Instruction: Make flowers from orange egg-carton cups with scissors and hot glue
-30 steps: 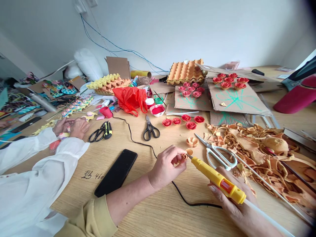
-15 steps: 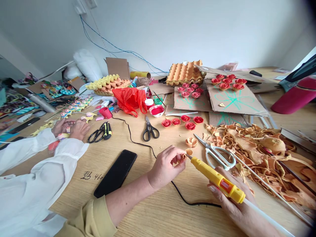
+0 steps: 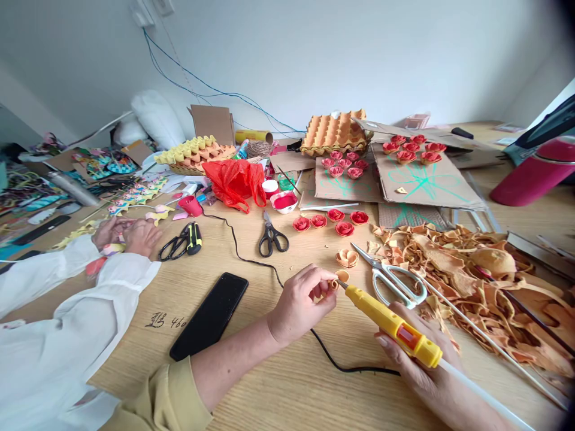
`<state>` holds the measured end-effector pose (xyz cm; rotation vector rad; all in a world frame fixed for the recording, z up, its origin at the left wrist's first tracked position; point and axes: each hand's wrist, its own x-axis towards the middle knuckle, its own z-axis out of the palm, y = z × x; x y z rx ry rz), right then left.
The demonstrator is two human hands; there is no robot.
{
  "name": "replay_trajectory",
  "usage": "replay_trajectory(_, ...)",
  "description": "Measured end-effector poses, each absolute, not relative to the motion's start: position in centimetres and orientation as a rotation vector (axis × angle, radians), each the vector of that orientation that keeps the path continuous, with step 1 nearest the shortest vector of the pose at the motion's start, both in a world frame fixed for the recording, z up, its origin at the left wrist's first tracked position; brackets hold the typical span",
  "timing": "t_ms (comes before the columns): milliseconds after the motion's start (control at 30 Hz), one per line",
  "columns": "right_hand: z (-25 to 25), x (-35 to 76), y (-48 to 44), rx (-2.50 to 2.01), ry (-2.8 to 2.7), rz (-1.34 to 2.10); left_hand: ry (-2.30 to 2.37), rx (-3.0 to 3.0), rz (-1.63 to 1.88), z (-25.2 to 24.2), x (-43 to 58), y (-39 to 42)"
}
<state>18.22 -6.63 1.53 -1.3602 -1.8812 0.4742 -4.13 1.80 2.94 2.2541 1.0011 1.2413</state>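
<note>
My left hand [image 3: 305,302] is closed, its fingertips pinching a small curled piece of orange egg carton [image 3: 333,284]. My right hand [image 3: 417,353] is wrapped round a yellow hot glue gun [image 3: 390,320] with a long white glue stick out of its back end. The gun's nozzle meets the curled piece, or nearly so; I cannot tell if it touches. Just behind the nozzle lies a small orange carton cup [image 3: 342,275]. Beyond that sits an unpainted carton flower [image 3: 347,258], and several red painted flowers [image 3: 344,228] stand farther back.
White-handled scissors [image 3: 398,284] lie beside a heap of carton scraps [image 3: 485,293] on the right. A black phone [image 3: 209,315], black scissors [image 3: 272,236] and the glue gun's cord [image 3: 251,261] are on the table [image 3: 251,377]. At left, another person's hands [image 3: 139,236] handle small pieces.
The whole view has shifted very slightly. Both hands keep their hold, and the nozzle stays at the curled carton piece.
</note>
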Motion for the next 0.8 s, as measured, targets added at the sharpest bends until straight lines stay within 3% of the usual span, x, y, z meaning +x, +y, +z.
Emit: replay_trajectory(800, 1.9, 18.8, -6.3, -1.265, -1.989, 0.380, 0.969, 2.304, 1.255, 3.1, -4.1, 1.9)
